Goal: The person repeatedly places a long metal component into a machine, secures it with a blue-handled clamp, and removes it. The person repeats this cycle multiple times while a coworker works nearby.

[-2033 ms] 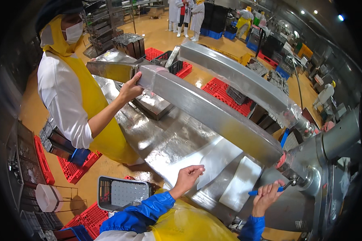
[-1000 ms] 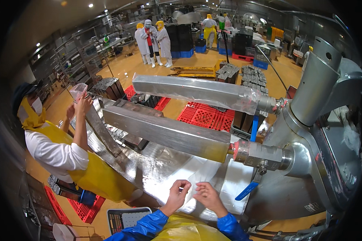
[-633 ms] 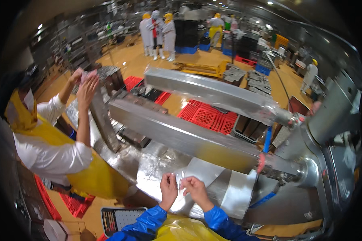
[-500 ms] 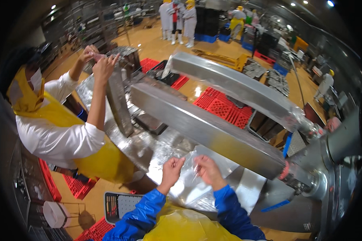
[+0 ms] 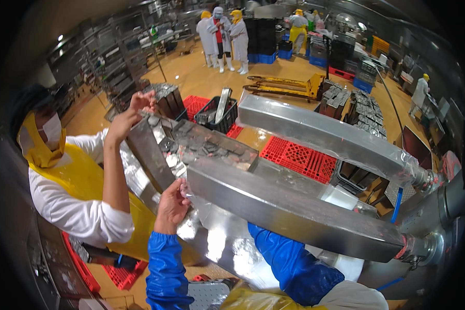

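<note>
My left hand (image 5: 173,202) reaches up to the near end of a long stainless steel arm (image 5: 294,212) and pinches clear plastic film (image 5: 187,192) at its corner. My right forearm in a blue sleeve (image 5: 289,261) passes under that arm, which hides the hand. Just beyond, a tilted steel tray (image 5: 155,155) holds several grey blocks (image 5: 206,147). A co-worker in a yellow apron (image 5: 82,181) stands at the left with both hands (image 5: 132,111) raised to the tray's far end. A second film-wrapped steel arm (image 5: 325,137) runs parallel behind.
Both arms join a large grey machine (image 5: 439,217) at the right. Red plastic pallets (image 5: 299,157) and a black crate (image 5: 219,116) lie on the orange floor beyond. A yellow pallet jack (image 5: 289,85), stacked grey trays (image 5: 364,108) and several people in white (image 5: 225,33) are further back.
My left hand has risen from the film on the steel sheet to the end of the near arm. My right hand has gone out of sight under it. The co-worker keeps both hands raised.
</note>
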Motion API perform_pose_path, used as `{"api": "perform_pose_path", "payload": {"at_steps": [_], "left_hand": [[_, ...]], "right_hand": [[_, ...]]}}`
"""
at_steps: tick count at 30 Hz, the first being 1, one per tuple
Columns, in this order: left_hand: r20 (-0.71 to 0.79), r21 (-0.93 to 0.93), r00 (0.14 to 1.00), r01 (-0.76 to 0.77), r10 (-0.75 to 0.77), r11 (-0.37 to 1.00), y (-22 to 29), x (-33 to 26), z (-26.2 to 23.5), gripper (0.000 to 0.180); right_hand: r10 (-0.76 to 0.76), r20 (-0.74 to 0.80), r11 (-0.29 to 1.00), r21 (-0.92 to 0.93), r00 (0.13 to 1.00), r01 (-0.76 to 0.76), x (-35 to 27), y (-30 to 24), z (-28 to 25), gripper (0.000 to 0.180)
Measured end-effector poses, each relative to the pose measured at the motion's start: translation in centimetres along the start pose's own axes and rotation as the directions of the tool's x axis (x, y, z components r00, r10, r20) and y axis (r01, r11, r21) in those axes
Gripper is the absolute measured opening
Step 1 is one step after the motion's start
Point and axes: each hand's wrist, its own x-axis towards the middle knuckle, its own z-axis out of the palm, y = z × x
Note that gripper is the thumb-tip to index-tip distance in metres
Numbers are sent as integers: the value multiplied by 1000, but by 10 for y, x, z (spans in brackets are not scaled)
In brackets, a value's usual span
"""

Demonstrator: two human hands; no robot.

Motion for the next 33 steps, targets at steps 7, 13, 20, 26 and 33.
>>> {"api": "perform_pose_path", "payload": {"at_steps": [7, 13, 20, 26, 33], "left_hand": [[332, 721, 822, -538, 463, 437, 13, -34, 85, 20], [570, 762, 676, -648, 467, 9, -33, -95, 132, 16], [802, 532, 533, -843, 269, 83, -132, -143, 207, 14], [964, 262, 244, -940, 105, -219, -138, -173, 237, 41], [919, 242, 387, -704, -75, -668, -114, -133, 213, 125]], "right_hand": [[-86, 398, 996, 33, 913, 79, 39, -24, 2, 14], [-232, 108, 964, -108, 967, 244, -67, -38, -1, 15], [-628, 53, 643, -525, 776, 557, -232, -71, -88, 12], [-657, -292, 754, -256, 695, 605, -358, -79, -117, 12], [-586, -629, 724, -123, 512, 678, -412, -55, -131, 12]]}}
